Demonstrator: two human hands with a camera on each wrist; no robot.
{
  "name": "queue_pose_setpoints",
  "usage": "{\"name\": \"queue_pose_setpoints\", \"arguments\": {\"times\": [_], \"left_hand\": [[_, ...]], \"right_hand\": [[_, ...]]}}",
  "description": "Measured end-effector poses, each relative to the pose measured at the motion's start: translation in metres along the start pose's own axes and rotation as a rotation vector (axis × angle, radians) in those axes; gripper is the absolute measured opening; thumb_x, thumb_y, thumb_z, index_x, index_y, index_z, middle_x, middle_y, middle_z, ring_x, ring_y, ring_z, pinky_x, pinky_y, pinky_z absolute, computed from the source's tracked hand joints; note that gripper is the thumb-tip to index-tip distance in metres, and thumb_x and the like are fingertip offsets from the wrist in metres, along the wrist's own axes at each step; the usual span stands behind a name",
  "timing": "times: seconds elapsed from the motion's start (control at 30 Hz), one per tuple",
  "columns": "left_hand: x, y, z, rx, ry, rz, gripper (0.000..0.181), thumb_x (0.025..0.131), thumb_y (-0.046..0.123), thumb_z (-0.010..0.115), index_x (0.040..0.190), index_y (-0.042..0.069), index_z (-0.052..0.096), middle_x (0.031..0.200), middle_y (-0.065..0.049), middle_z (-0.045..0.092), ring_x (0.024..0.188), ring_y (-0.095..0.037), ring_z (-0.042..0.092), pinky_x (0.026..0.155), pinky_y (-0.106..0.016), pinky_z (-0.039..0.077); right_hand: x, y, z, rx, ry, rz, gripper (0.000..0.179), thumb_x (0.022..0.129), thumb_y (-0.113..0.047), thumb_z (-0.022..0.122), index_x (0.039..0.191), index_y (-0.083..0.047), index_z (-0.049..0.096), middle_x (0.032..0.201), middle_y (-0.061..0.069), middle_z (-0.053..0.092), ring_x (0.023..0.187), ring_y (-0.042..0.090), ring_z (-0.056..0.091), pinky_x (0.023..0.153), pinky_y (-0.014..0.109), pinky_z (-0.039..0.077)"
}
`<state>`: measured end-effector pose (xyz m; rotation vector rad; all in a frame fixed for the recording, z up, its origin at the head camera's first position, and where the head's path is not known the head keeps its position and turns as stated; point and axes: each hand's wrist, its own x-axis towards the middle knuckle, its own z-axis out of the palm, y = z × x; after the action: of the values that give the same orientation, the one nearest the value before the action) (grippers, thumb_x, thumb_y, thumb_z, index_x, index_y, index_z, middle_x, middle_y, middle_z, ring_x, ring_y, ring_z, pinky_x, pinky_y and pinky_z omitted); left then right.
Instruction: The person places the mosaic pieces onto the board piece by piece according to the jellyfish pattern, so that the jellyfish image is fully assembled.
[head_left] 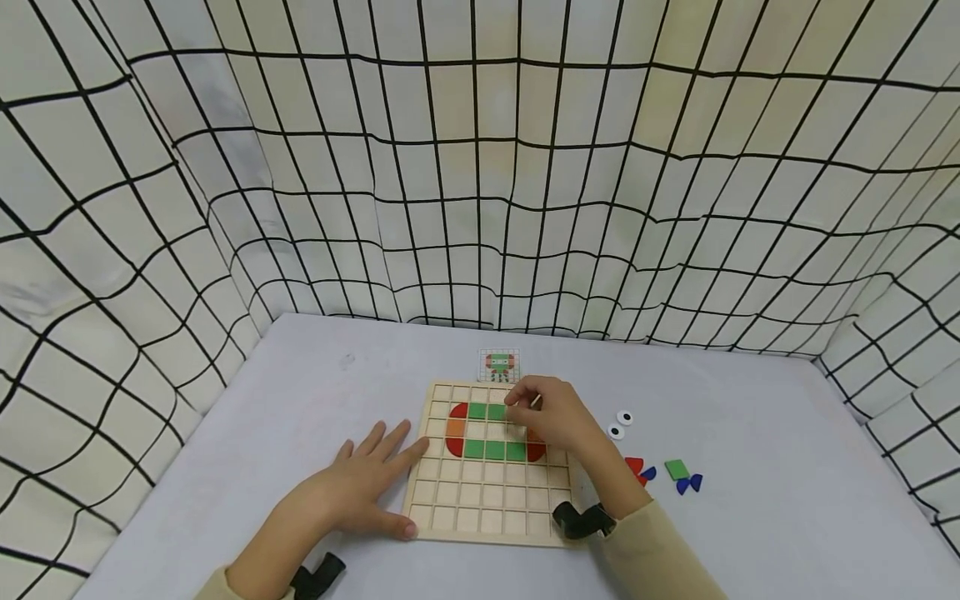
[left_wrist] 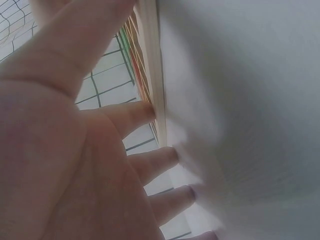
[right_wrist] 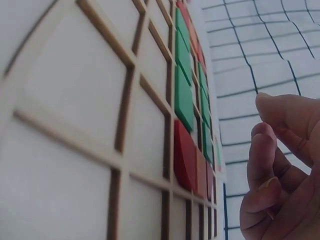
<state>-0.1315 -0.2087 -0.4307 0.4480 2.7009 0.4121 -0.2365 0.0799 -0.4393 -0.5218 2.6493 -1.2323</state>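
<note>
Left wrist: board edge-on, cut off (tiles just slivers).

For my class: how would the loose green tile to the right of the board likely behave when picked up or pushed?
The green tile looks flat and straight-edged, so it would probably slide rather than roll. It is likely stiff: similar tiles on the board show crisp edges. Being small and thin-looking, it's probably light.
</note>
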Motion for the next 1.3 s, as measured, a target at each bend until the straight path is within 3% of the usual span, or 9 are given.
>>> {"name": "queue_pose_setpoints", "arguments": {"times": [0.37, 0.73, 1.0, 1.3], "left_hand": [[0.000, -0.002, 0.002, 0.015, 0.004, -0.006, 0.109, 0.067, 0.068, 0.079, 0.157, 0.024, 0.034, 0.166, -0.012, 0.018, 0.151, -0.046, 0.011, 0.109, -0.076, 0.015], [0.002, -0.002, 0.003, 0.020, 0.004, -0.009, 0.110, 0.067, 0.069, 0.078, 0.157, 0.025, 0.034, 0.167, -0.012, 0.018, 0.151, -0.046, 0.010, 0.110, -0.076, 0.015], [0.000, -0.002, 0.002, 0.010, 0.004, -0.004, 0.110, 0.067, 0.070, 0.077, 0.157, 0.024, 0.034, 0.167, -0.012, 0.017, 0.151, -0.046, 0.010, 0.110, -0.076, 0.014], [-0.001, -0.002, 0.001, 0.012, 0.013, 0.004, 0.110, 0.067, 0.070, 0.077, 0.157, 0.023, 0.034, 0.166, -0.013, 0.017, 0.151, -0.047, 0.010, 0.110, -0.076, 0.014]], "right_hand": [[-0.018, 0.026, -0.035, 0.070, 0.111, 0.089, 0.016, 0.091, -0.023, 0.073, 0.104, -0.015, 0.072, 0.090, 0.001, 0.064, 0.077, 0.019, 0.059, 0.064, 0.033, 0.049], [-0.034, 0.060, -0.083, 0.235, 0.219, 0.161, 0.035, 0.097, -0.030, 0.066, 0.122, -0.006, 0.064, 0.099, 0.009, 0.062, 0.085, 0.025, 0.061, 0.071, 0.038, 0.056], [-0.045, 0.078, -0.104, 0.266, 0.226, 0.196, 0.044, 0.098, -0.036, 0.064, 0.128, -0.003, 0.060, 0.118, 0.024, 0.062, 0.093, 0.025, 0.064, 0.077, 0.030, 0.057], [-0.050, 0.093, -0.109, 0.261, 0.193, 0.269, 0.051, 0.098, -0.040, 0.062, 0.133, -0.004, 0.057, 0.123, 0.021, 0.061, 0.100, 0.026, 0.064, 0.080, 0.026, 0.056]]}}
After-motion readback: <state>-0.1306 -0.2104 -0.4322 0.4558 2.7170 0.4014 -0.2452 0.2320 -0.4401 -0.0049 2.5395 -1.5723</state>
